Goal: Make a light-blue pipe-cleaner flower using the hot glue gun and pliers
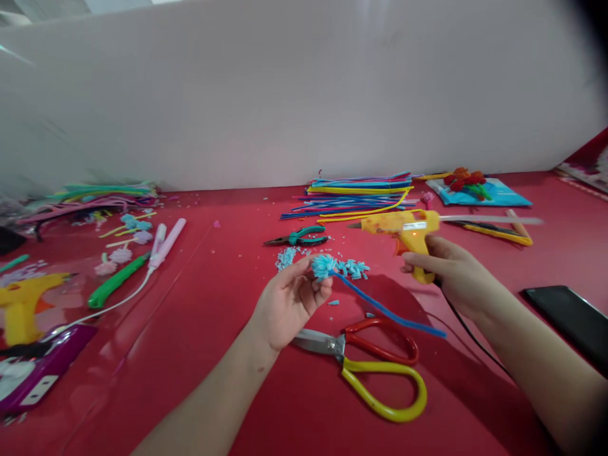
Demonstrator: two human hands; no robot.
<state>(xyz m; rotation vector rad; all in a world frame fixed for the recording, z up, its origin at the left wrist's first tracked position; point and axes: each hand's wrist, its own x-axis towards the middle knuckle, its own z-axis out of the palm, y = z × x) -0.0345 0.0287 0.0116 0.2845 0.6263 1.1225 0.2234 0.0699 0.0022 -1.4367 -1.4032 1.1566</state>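
Fingers of the left hand [292, 297] pinch a fluffy light-blue pompom [323, 266] at frame centre; its blue pipe-cleaner stem [387, 309] slants down to the lower right. The right hand [451, 272], right of centre, grips the handle of a yellow glue gun [399, 227], whose nozzle points left above the pompom. Small blue trimmings [354, 268] lie on the red table [213, 354] just beside the pompom. Scissors [375, 361] with one red and one yellow handle lie below the hands. Green-handled pliers [299, 238] sit above centre, with a pile of coloured pipe cleaners [356, 193] behind them. A dark phone [570, 316] lies at the right edge, a second yellow glue gun [23, 304] at the far left.
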